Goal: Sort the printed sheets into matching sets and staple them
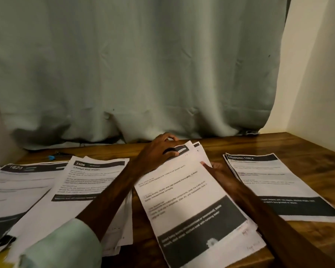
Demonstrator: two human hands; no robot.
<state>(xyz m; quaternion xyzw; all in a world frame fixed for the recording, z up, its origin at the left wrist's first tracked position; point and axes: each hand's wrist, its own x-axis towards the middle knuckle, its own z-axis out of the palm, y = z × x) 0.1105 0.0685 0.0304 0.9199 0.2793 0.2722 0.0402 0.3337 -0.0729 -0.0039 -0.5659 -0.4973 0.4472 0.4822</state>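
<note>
On the wooden table (282, 145), the centre stack of printed sheets (184, 192) lies between the "3406" stack (85, 182) on the left and the "DRESSING TABLE" stack (263, 175) on the right. The left hand (157, 150) curls its fingers over the centre stack's far end. The right hand (219, 171) pinches its right edge, thumb on top.

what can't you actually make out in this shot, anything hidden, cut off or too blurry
Head view:
- Middle stack header: mostly covered by the left hand.
- Right hand fingertips: under that stack's right edge, so its grip is unclear.
- Body text on every stack: too blurred to read.
- 1623 stack: cut off by the left frame edge.
- Small blue object by the curtain: too small to identify.
</note>
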